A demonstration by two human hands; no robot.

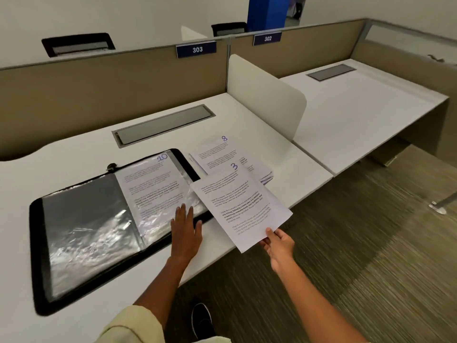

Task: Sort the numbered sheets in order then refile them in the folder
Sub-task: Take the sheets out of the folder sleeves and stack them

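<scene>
- The right hand (277,243) pinches sheet 3 (237,206) by its near corner, above the desk (74,154) edge.
- The left hand (185,229) lies flat on the open folder (99,231), beside sleeved sheet 10 (153,184).
- The paper looks light and floppy; a firmer edge hold would likely steady it.

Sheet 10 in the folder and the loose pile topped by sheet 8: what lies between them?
In the head view, only the folder's black edge and a narrow strip of bare desk separate sheet 10 from the pile.
</scene>
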